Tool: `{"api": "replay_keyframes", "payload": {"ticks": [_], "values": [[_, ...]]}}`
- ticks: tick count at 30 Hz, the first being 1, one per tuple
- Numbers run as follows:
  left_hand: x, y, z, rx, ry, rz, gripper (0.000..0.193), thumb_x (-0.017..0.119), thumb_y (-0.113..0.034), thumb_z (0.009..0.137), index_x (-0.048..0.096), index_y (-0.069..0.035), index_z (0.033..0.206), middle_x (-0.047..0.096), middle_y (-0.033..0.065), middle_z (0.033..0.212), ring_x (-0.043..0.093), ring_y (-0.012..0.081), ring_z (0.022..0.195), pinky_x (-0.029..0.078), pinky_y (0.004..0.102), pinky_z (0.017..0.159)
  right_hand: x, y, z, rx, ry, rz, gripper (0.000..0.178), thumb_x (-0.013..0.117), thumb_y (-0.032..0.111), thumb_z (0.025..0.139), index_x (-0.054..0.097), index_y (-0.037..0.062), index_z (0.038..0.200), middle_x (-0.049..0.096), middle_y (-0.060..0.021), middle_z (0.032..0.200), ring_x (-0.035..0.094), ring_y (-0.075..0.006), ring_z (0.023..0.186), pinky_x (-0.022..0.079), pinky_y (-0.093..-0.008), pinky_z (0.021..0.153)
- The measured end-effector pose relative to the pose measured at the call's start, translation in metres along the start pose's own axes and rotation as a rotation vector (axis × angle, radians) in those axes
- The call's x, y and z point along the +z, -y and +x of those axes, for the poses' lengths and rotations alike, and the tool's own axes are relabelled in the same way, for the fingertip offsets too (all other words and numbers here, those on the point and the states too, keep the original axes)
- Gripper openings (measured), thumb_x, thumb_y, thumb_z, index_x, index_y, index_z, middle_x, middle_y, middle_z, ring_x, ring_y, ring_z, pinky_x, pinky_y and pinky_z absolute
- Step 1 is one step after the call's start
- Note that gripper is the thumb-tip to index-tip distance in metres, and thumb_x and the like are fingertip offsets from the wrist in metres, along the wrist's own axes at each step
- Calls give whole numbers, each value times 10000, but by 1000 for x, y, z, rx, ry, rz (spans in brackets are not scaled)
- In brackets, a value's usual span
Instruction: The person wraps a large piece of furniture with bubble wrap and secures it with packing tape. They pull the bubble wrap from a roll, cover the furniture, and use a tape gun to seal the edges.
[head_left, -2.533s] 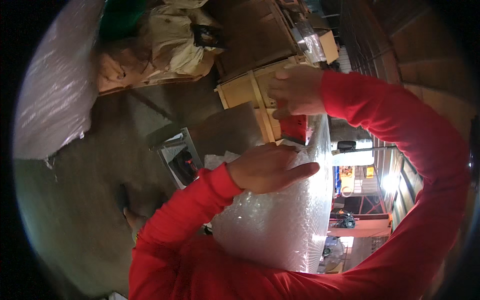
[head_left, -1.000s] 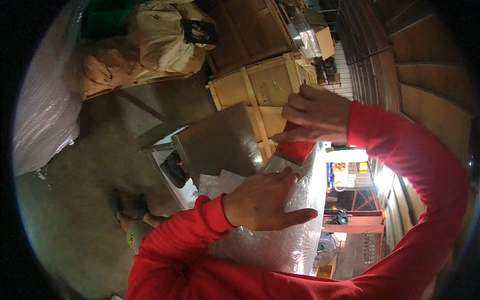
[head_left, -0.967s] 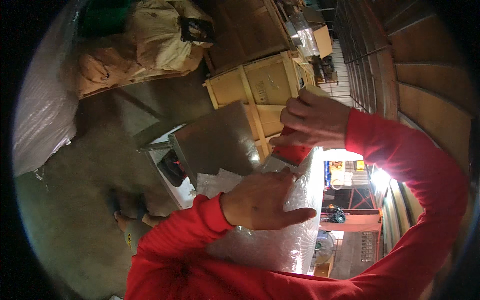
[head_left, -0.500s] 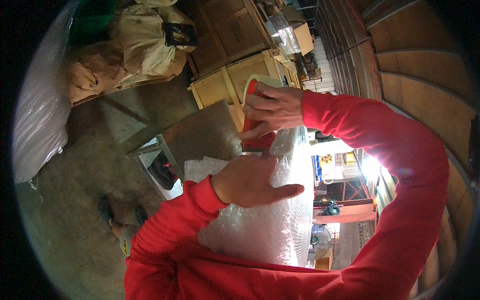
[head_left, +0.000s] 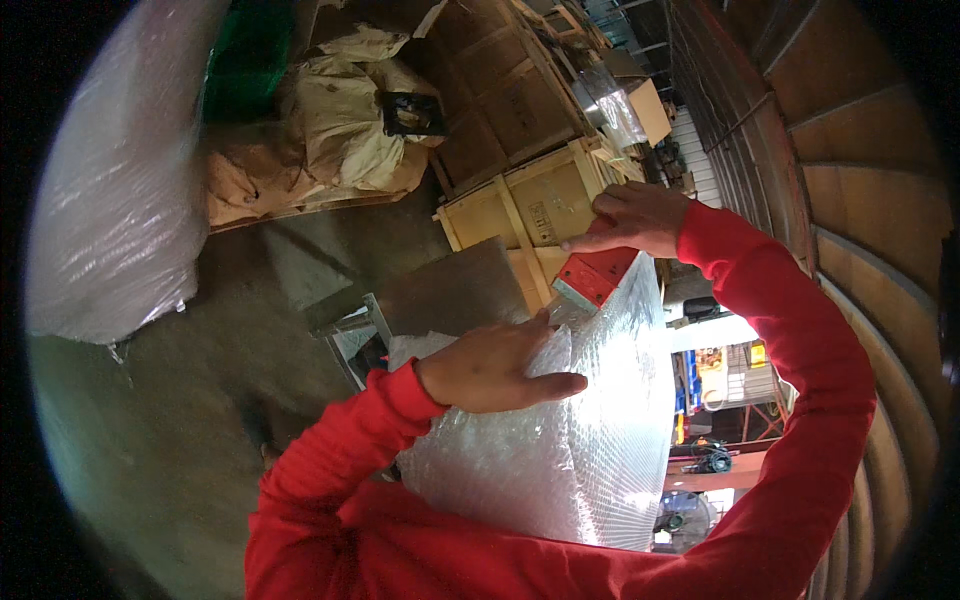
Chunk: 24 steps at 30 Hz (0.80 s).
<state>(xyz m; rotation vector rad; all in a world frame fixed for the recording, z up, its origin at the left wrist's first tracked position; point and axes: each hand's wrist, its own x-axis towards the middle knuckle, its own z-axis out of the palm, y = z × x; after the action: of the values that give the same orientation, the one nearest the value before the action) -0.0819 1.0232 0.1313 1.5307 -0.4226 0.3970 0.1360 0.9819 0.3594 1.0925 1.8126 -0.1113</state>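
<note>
My right hand (head_left: pixel 638 219) is closed around a red tape dispenser (head_left: pixel 600 274) at the far end of a large object wrapped in clear bubble wrap (head_left: pixel 620 410). The dispenser is tilted, its pale front edge close to the wrap. Most of the tape roll is hidden from view. My left hand (head_left: pixel 492 370) lies on the wrap, nearer to me, with its thumb stretched out to the right and its fingers reaching away toward the dispenser. A seam of overlapping wrap runs beside that thumb. What is under the wrap cannot be made out.
Wooden crates (head_left: pixel 545 205) stand beyond the wrapped object. Paper-covered goods (head_left: pixel 350 120) lie at the far left, near a plastic-wrapped stack (head_left: pixel 120 200). A brown flat panel (head_left: pixel 455 285) is beside the wrap. A fan (head_left: pixel 688 520) shows at the right.
My right hand has turned the tape dispenser so its front edge tips down toward the wrap. The whole view has shifted, with surroundings moving right. My left hand stays on the wrap.
</note>
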Motion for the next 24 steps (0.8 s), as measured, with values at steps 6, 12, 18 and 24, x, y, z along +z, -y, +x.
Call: {"api": "replay_keyframes", "payload": {"ticks": [6, 12, 18, 24], "values": [[-6, 33, 8, 275, -16, -80, 688, 517, -506, 1002, 504, 120, 1286, 689, 221, 953, 680, 379, 937, 523, 455, 828, 24, -10, 22, -25, 10, 159, 545, 536, 111, 921, 561, 468, 1331, 577, -26, 1103, 606, -255, 1058, 516, -392, 929], [-8, 60, 36, -701, -85, -851, 391, 553, -284, 1025, 627, 39, 1234, 689, 91, 978, 628, 188, 940, 488, 337, 777, 17, -23, 45, -90, -116, 33, 607, 592, 61, 859, 560, 467, 1309, 567, -25, 1119, 576, -257, 1128, 491, -388, 1005], [4, 59, 51, -529, -170, -691, 297, 609, -235, 977, 726, 12, 1094, 725, 79, 953, 634, 124, 829, 519, 307, 730, -1, -18, 59, -86, -38, -61, 480, 635, 149, 838, 608, 433, 1223, 568, 9, 1119, 561, -225, 1146, 480, -381, 995], [1, 34, 51, -299, -319, -158, 223, 644, -180, 924, 766, 7, 943, 734, 164, 780, 635, 130, 688, 533, 331, 687, -5, 13, 73, -380, 283, -706, 198, 670, 251, 784, 752, 284, 962, 577, 39, 1041, 535, -217, 1141, 426, -400, 1001]]}}
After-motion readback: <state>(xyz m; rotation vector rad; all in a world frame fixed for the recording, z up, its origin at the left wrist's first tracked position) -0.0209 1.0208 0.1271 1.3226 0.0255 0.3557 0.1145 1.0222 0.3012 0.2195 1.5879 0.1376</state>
